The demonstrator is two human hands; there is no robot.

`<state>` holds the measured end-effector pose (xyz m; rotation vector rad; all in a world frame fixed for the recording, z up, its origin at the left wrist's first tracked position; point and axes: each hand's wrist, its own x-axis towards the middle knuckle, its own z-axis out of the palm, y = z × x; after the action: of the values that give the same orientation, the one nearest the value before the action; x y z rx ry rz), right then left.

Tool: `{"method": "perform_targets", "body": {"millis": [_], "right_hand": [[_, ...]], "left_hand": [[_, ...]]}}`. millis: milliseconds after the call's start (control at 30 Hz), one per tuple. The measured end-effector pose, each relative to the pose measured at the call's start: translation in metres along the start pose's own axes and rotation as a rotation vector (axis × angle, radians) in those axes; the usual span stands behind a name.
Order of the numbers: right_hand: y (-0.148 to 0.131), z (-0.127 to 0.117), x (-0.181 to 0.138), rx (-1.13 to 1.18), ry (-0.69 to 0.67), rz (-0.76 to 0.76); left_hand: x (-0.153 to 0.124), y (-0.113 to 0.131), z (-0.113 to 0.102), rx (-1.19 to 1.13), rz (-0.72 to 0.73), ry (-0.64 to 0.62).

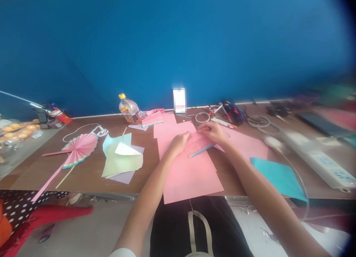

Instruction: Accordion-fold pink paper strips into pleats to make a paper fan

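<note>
In the middle of the table, a folded pink paper strip [199, 145] with a blue lower edge is held between my two hands. My left hand [180, 142] is closed on its left end. The fingers of my right hand [211, 132] pinch its upper right part; the fingertips are small and a little blurred. Under the strip lie large pink paper sheets [189, 179], overlapping and reaching over the front edge. A finished-looking pleated pink paper fan [82, 148] with a blue and cream rim rests on the left side.
Loose pale green paper [122, 162] lies left of centre, near a plastic bottle [130, 109]. A teal sheet [278, 177] and a white power strip [322, 162] with a cable are at right. Tape rolls [202, 118] and a white-handled cutter [224, 123] sit behind my right hand.
</note>
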<state>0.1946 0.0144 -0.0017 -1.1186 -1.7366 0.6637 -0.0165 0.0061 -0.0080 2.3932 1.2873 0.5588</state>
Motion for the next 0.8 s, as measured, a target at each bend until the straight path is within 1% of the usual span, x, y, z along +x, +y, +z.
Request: {"method": "perform_targets", "body": {"millis": [167,333,433,633,800], "right_hand": [[0.008,-0.003,0.002,-0.032,0.069,0.003],[0.012,-0.008,0.003,-0.053,0.091,0.047],[0.012,-0.01,0.003,-0.025,0.109,0.05],[0.013,-0.013,0.003,-0.004,0.158,0.067],[0.015,-0.013,0.003,0.014,0.157,0.089]], "left_hand": [[0.001,-0.008,0.007,-0.199,0.063,0.021],[0.002,-0.007,0.006,-0.292,0.039,0.02],[0.002,-0.004,0.001,-0.285,-0.01,0.041],[0.002,-0.004,-0.004,-0.244,-0.061,0.128],[0.002,-0.004,-0.005,-0.204,-0.043,0.082]]}}
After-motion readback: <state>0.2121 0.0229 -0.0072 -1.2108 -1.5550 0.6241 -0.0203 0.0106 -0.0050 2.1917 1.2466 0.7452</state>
